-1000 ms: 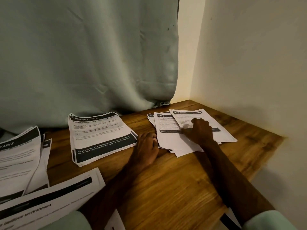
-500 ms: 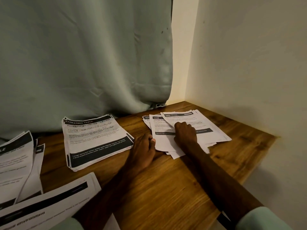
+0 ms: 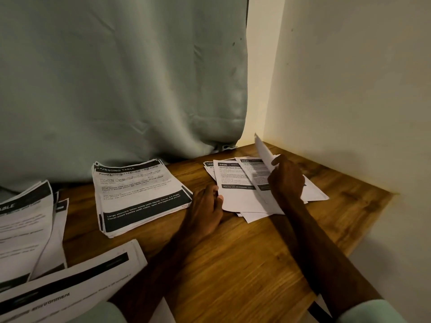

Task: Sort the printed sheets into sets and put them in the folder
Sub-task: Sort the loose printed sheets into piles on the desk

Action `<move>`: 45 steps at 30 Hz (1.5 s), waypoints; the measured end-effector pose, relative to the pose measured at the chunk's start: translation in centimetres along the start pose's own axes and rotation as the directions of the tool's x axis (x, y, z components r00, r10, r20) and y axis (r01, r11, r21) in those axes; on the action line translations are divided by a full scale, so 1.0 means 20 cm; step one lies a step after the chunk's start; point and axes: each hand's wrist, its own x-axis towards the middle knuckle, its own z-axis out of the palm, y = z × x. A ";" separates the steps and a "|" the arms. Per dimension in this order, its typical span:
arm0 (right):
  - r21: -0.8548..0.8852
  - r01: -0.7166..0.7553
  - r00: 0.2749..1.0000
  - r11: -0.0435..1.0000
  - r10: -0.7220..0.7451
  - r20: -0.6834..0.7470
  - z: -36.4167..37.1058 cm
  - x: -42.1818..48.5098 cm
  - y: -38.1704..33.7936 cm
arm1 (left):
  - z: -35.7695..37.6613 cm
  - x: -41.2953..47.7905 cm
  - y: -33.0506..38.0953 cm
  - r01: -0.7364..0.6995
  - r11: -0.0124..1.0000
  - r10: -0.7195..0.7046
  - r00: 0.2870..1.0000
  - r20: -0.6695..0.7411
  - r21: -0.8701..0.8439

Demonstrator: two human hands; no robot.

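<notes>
Mid-sort, I judge: right hand [image 3: 285, 180] grip pinches a lifted sheet [image 3: 262, 150] over the fanned pile [image 3: 235, 194]; left hand [image 3: 205, 208] grip slack at the pile's edge. Folder unseen, filing undone.

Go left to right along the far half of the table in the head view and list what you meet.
Left-edge stack → DRESSING TABLE stack → left hand → sheet 3406 → right hand, pinching a raised sheet → wall. The near stack overlaps others, so it is left out.
</notes>
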 end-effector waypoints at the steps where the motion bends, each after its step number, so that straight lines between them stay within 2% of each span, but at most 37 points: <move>1: 0.001 -0.027 1.000 1.000 0.027 -0.015 -0.01 0.01 0.01 | 0.00 0.00 0.00 0.002 1.000 -0.002 1.000 0.001 0.000; 5: -0.025 -0.038 0.999 0.999 0.038 -0.003 -0.01 0.01 0.01 | 0.01 0.01 0.00 0.011 1.000 -0.011 1.000 0.006 0.010; 8: -0.051 0.022 0.999 0.998 -0.020 0.038 0.00 0.00 0.01 | 0.01 0.01 0.00 0.019 1.000 -0.019 1.000 0.011 0.019; 11: -0.127 0.135 0.975 0.983 -0.109 0.191 0.03 -0.02 0.01 | 0.01 0.01 0.00 0.022 0.999 -0.023 1.000 0.015 0.026; 13: -0.138 0.152 0.948 0.979 -0.105 0.301 0.06 -0.04 -0.01 | 0.01 0.01 0.00 0.024 0.999 -0.024 1.000 0.014 0.031; 16: -0.186 0.182 0.924 0.966 -0.103 0.369 0.09 -0.06 -0.02 | 0.01 0.01 0.00 0.020 0.999 -0.020 1.000 0.012 0.035; 26: -0.363 0.288 0.922 0.886 -0.155 0.355 0.09 -0.08 -0.07 | -0.01 -0.01 0.02 0.009 0.997 -0.011 1.000 0.029 0.070; 30: -0.361 0.269 0.929 0.893 -0.142 0.341 0.09 -0.08 -0.07 | -0.01 -0.01 0.02 0.003 0.998 -0.005 1.000 0.030 0.067; 33: -0.334 0.221 0.952 0.916 -0.128 0.278 0.09 -0.09 -0.07 | -0.02 -0.01 0.03 0.002 0.998 -0.003 1.000 0.027 0.061; 37: -0.309 0.248 0.963 0.918 -0.197 0.186 0.08 -0.13 -0.13 | -0.02 -0.02 0.03 0.032 0.999 -0.032 0.999 0.010 0.016; 41: -0.290 0.316 0.939 0.903 -0.254 0.232 0.11 -0.20 -0.25 | -0.02 0.00 0.04 0.055 0.998 -0.056 0.998 -0.019 -0.035; 45: -0.279 0.397 0.900 0.874 -0.311 0.307 0.12 -0.25 -0.28 | -0.02 0.00 0.03 -0.009 1.000 0.009 1.000 -0.008 -0.014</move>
